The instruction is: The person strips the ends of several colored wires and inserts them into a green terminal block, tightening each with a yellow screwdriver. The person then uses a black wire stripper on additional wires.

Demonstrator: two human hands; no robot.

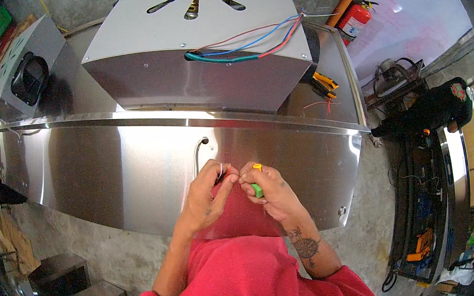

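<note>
In front of my red shirt, both hands are raised close together with their fingertips meeting. My left hand (204, 198) is closed, pinching thin wires (228, 173), one of them reddish, at the end of a white cable (195, 156). That cable comes out of a round hole (204, 141) in the steel front panel (149, 159). My right hand (276, 193) is wrapped around a small tool with a yellow end (257, 167) and a green part (257, 191); its exact kind is hidden by the fingers. The right thumb and index finger pinch at the wire tips.
A grey metal housing (198, 84) with slotted vents stands on the steel bench, with loose coloured wires (254, 48) across its front. Yellow-handled pliers (324, 84) lie to its right. A fire extinguisher (355, 20), a bending person (432, 109) and a cluttered shelf are at right.
</note>
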